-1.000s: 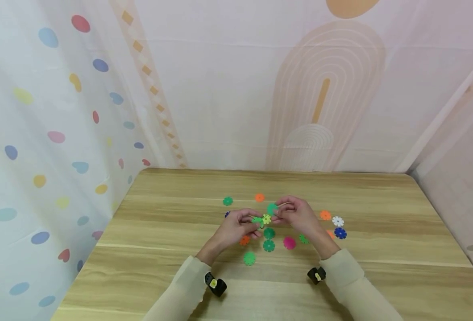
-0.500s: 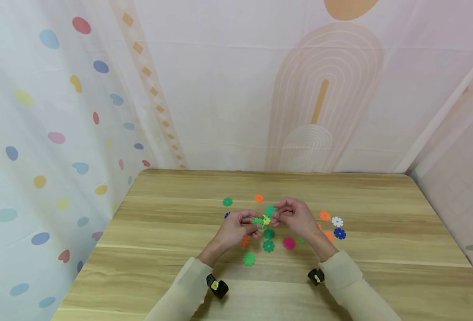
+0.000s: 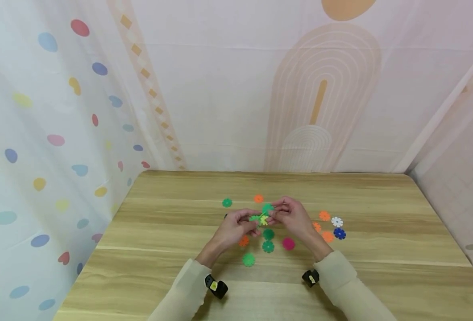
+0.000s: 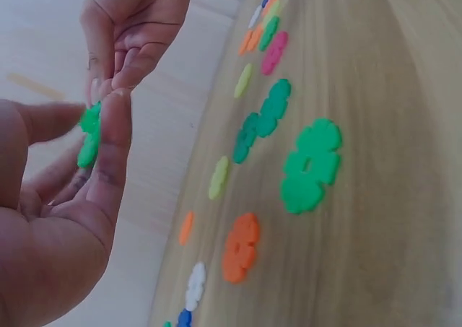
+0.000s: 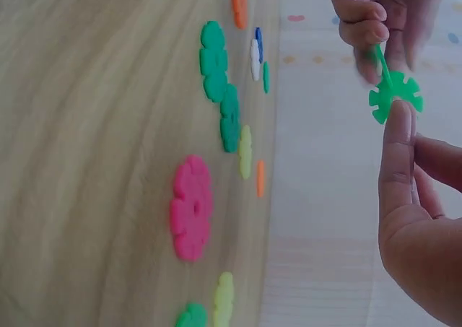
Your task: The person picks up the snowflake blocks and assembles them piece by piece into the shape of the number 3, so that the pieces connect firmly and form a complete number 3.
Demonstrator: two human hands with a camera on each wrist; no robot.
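Note:
Both hands meet above the middle of the wooden table point(image 3: 172, 214). My left hand point(image 3: 254, 221) pinches a small joined piece of light green and yellow notched discs point(image 3: 262, 219); the left wrist view shows its green disc point(image 4: 89, 133) between thumb and fingers. My right hand point(image 3: 275, 214) pinches a darker green notched disc point(image 3: 267, 208), seen flat-on as a green disc point(image 5: 395, 96) in the right wrist view, right against the left hand's piece. Whether the two pieces are slotted together is hidden by the fingers.
Loose discs lie around the hands: green point(image 3: 227, 203), orange point(image 3: 258, 199), two dark green point(image 3: 267, 246), pink point(image 3: 288, 244), light green point(image 3: 248, 259), and an orange, white point(image 3: 337, 221) and blue point(image 3: 339, 233) group at right. Patterned fabric walls enclose the table.
My right hand has shifted slightly left, bringing its green disc up against the piece in my left hand. The loose discs have not moved.

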